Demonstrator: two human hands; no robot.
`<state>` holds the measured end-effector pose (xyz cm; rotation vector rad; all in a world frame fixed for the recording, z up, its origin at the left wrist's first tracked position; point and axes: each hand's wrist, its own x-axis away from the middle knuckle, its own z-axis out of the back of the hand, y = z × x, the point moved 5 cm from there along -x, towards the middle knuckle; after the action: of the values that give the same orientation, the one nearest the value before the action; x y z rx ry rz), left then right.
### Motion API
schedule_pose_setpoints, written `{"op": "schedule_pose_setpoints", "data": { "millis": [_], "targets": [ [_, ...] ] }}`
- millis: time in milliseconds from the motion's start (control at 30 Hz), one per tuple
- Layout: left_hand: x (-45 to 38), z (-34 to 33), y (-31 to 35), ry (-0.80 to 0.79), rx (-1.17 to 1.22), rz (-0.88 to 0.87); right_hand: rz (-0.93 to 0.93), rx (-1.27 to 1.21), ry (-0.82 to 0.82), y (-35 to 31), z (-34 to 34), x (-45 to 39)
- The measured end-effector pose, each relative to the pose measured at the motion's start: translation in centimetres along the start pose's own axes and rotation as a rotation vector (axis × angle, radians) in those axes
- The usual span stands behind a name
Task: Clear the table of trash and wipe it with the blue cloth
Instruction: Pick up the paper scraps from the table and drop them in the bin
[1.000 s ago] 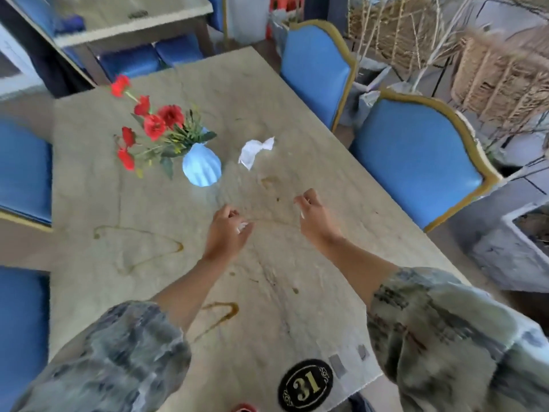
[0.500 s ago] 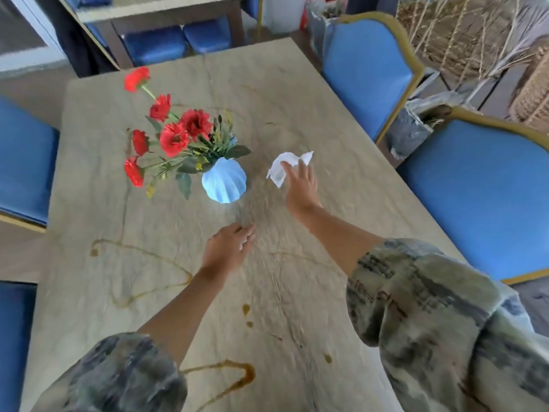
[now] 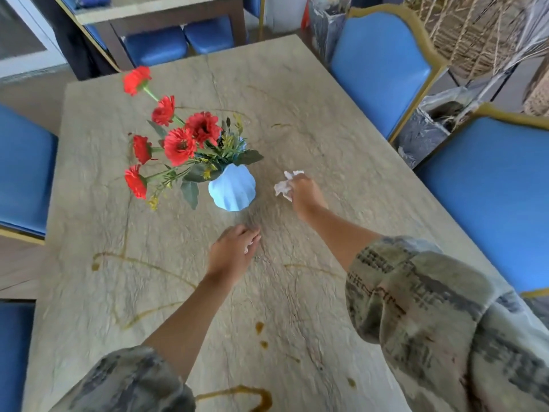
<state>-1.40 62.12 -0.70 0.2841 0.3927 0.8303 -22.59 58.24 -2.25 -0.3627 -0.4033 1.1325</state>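
Since the earlier frame, the right hand (image 3: pixel 303 193) had clenched its fingers round the crumpled tissue (image 3: pixel 285 184) mid-tabletop for disposal, while the left hand (image 3: pixel 233 252) cupped a smaller scrap (image 3: pixel 246 250).

loose sleeves (image 3: pixel 416 307) in a mottled grey-green and cream print, pushed above bare forearms.

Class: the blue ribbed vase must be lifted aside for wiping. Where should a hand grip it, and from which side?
Grip the vase around its bulbous ribbed body, approaching low from its near-right side. The flowers lean up and left over the rim, blocking a grasp from above.
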Motion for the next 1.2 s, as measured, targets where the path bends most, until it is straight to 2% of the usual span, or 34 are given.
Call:
{"op": "schedule_pose_setpoints", "data": {
  "millis": [67, 267, 433, 533, 633, 733, 967, 1200],
  "targets": [
    [0.2, 0.4, 0.7, -0.007, 0.014, 0.0, 0.035, 0.025, 0.022, -0.1, 0.8, 1.9],
    [0.5, 2.2, 4.6, -0.052, -0.027, -0.027, 0.117, -0.126, 0.201, -1.2, 5.7, 10.8],
    [1.8, 3.6, 10.2, -0.088, -0.053, -0.244, 0.136, -0.09, 0.24, -0.2, 8.7, 19.6],
    [3.8, 3.9, 13.8, -0.148, -0.051, -0.397, 0.085, -0.063, 0.284, 1.2, 10.1, 25.7],
    [4.8, 4.5, 16.1, -0.195, -0.056, -0.384, 0.011, -0.075, 0.308, 2.4, 11.2, 30.3],
    [8.2, 5.3, 19.4, -0.273, -0.059, -0.471, -0.074, -0.008, 0.355, 3.3, 11.6, 36.6],
    [19.3, 7.6, 25.1, -0.341, -0.007, -0.592, -0.225, 0.062, 0.382, 2.9, 10.5, 51.9],
    [32.6, 8.3, 28.5, -0.464, 0.078, -0.654, -0.486, -0.007, 0.517, 0.2, 6.9, 66.9]
  ]
}}
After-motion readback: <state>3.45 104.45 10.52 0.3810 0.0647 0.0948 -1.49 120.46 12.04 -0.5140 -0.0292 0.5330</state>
